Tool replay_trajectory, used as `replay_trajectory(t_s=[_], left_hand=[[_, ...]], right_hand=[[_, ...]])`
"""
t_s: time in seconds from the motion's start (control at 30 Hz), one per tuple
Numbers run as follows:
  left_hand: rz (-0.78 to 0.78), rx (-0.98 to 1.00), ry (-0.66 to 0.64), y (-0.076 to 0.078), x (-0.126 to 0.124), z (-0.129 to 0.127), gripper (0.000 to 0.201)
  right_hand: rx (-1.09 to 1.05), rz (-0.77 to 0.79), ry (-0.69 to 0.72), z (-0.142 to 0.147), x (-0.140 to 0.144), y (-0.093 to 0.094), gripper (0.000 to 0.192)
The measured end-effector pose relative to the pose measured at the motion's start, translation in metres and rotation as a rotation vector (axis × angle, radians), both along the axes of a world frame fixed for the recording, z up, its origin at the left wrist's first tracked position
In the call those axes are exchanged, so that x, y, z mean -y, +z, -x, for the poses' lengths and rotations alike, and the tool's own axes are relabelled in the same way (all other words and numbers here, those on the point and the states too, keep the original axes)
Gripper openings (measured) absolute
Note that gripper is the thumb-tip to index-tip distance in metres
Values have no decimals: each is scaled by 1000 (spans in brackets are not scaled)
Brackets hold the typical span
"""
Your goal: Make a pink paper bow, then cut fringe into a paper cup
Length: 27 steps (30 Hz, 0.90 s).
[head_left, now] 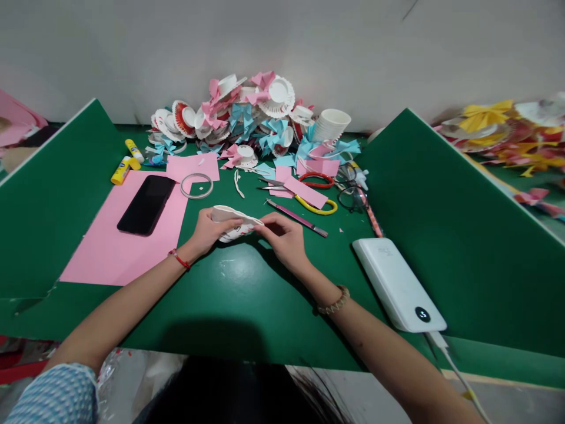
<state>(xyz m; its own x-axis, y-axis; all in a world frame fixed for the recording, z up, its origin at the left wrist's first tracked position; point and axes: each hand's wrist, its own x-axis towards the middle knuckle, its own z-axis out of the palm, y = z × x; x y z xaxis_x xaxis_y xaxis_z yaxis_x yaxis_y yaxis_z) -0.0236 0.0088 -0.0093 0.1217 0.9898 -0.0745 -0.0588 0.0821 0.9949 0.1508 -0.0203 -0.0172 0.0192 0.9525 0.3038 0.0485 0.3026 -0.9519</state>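
Over the middle of the green table I hold a white paper cup [233, 231] with dark and red print, squeezed flat. My left hand [209, 231] is closed around its left side, thumb across the front. The fingers of my right hand [285, 237] pinch the cup's right edge. Just beyond my right hand lie a thin maroon craft knife or pen [298, 218] and scissors [315, 204] with red and yellow handles, partly covered by a pink paper strip [306, 192]. A roll of tape or ring [196, 186] lies beyond my left hand.
A black phone [147, 205] rests on pink paper [101, 247], near glue sticks [120, 169]. Cut cups with paper bows [242, 121] pile up at the back beside stacked cups [332, 125]. A cabled white power bank [399, 285] lies right. Green partitions [463, 224] flank the table.
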Motion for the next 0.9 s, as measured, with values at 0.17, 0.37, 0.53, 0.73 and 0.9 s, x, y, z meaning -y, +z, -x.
replay_trajectory(t_s=[0.17,0.37,0.53,0.73,0.9], left_hand=[[-6,31,3,0,0,-1,30],[-5,28,-14,0,-1,0,30],[15,48,-36,0,-2,1,32],[-18,-31,-97,7,4,0,31],[-116,-4,-80,12,3,5,27]], right_hand=[[0,-5,1,0,1,2,23],[-7,-8,36,-3,0,3,27],[-7,1,59,-2,1,4,31],[13,0,62,-3,0,5,32],[23,13,97,-5,-2,5,33]])
